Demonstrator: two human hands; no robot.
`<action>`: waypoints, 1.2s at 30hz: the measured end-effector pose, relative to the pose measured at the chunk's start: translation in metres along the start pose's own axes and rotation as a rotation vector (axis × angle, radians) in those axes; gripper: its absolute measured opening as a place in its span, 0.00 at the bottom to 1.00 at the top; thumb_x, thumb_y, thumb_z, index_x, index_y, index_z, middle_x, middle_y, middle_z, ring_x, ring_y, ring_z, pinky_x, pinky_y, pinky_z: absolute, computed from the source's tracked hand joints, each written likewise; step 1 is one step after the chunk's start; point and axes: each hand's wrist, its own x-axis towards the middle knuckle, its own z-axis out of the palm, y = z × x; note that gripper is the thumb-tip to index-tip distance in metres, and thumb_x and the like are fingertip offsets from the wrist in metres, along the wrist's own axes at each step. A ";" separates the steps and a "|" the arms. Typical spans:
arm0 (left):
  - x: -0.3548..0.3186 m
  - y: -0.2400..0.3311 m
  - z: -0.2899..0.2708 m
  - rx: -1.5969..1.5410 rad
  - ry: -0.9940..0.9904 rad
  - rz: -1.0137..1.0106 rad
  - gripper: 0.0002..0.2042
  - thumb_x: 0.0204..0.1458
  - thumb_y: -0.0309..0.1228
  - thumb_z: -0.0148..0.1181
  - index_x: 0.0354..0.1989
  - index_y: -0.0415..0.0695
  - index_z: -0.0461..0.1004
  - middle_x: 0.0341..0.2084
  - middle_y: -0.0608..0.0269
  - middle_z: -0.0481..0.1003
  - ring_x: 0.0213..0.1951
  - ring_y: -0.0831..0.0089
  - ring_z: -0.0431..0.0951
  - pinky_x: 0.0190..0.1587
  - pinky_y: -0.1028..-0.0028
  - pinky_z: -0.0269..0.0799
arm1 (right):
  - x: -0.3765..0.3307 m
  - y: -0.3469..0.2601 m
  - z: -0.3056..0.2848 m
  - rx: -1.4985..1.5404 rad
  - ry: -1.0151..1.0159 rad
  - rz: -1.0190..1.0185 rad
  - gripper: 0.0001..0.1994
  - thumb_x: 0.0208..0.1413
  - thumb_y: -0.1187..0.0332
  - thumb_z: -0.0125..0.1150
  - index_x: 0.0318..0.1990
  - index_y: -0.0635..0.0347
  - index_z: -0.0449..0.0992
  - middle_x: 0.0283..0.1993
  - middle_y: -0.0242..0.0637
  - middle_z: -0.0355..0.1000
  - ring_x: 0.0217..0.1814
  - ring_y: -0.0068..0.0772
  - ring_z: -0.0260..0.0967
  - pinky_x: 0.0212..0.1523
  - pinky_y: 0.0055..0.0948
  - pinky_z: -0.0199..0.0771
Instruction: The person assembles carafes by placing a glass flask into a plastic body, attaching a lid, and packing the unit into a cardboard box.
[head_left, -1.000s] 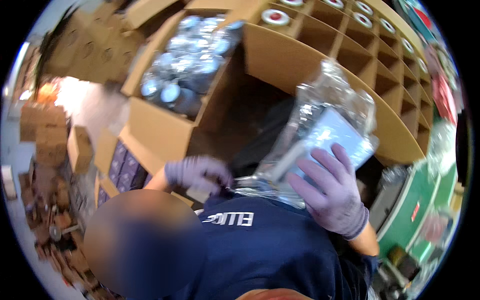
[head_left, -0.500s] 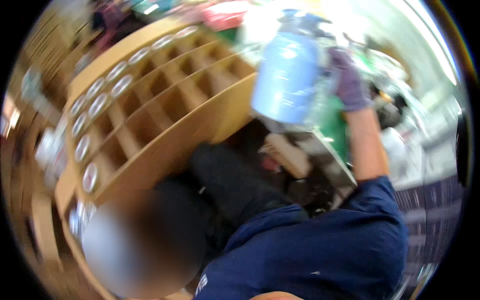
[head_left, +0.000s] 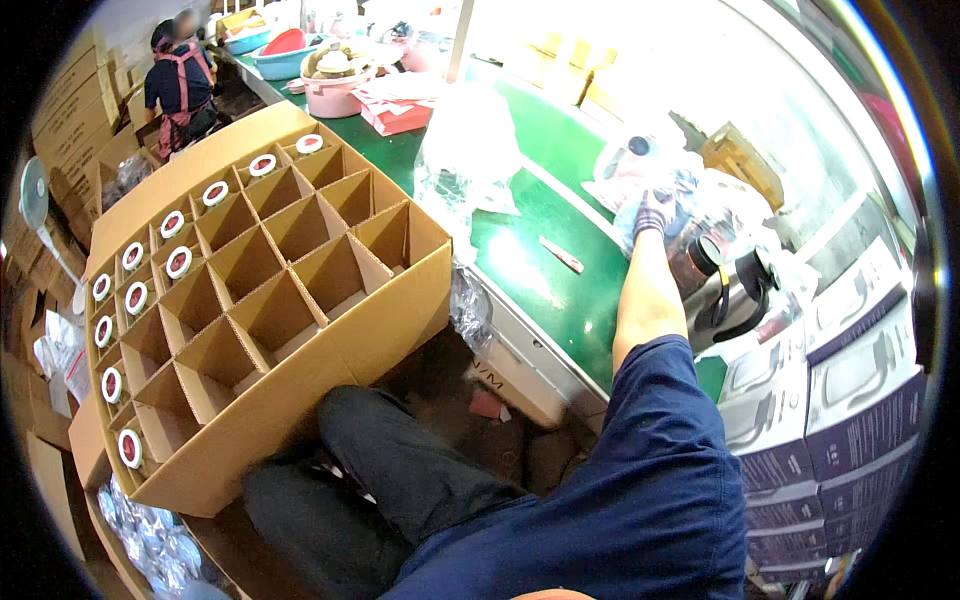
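My right hand (head_left: 653, 212), in a pale glove with purple on it, reaches far over the green table. It touches a bluish thing wrapped in clear plastic (head_left: 680, 188); the fingers are partly hidden, so their grip is unclear. Right beside my wrist stand a steel jug with a black handle (head_left: 745, 295) and a dark-lidded container (head_left: 700, 262). A white bundle with a dark round cap (head_left: 638, 147) lies just beyond the hand. No part of my left hand shows.
At left, a divided cardboard carton (head_left: 330, 340) has several white-and-red round lids (head_left: 172, 223) in its outer cells. A box cutter (head_left: 562, 255) lies on the green table (head_left: 510, 250). Printed boxes (head_left: 770, 400) are stacked at right. Another person (head_left: 180, 85) is at the far left.
Half a second ago my right hand held a light-blue jug close by, beside the carton. Now the hand is farther off, among plastic-wrapped things on the table. The view has shifted and sharpened.
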 end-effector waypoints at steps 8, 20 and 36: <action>-0.120 0.114 -0.110 -1.054 0.114 -0.318 0.33 0.55 0.54 0.58 0.63 0.45 0.66 0.60 0.57 0.69 0.60 0.61 0.69 0.63 0.54 0.64 | -0.143 -0.177 -0.010 0.068 -0.329 0.036 0.31 0.62 0.60 0.56 0.67 0.71 0.59 0.64 0.52 0.66 0.67 0.45 0.63 0.67 0.41 0.62; -0.175 0.167 -0.115 -0.403 -0.645 -0.356 0.16 0.56 0.30 0.60 0.52 0.37 0.78 0.38 0.57 0.82 0.42 0.65 0.82 0.49 0.65 0.77 | -0.451 -0.365 -0.156 0.631 -1.629 -0.710 0.21 0.53 0.56 0.66 0.49 0.61 0.77 0.45 0.45 0.75 0.50 0.52 0.71 0.58 0.49 0.67; -0.093 0.175 -0.053 -0.608 -0.502 0.192 0.24 0.70 0.39 0.37 0.67 0.38 0.63 0.63 0.47 0.69 0.68 0.60 0.63 0.72 0.57 0.55 | -0.458 -0.363 -0.154 0.947 -1.562 -0.570 0.31 0.64 0.58 0.40 0.69 0.73 0.60 0.72 0.65 0.55 0.74 0.65 0.54 0.75 0.52 0.48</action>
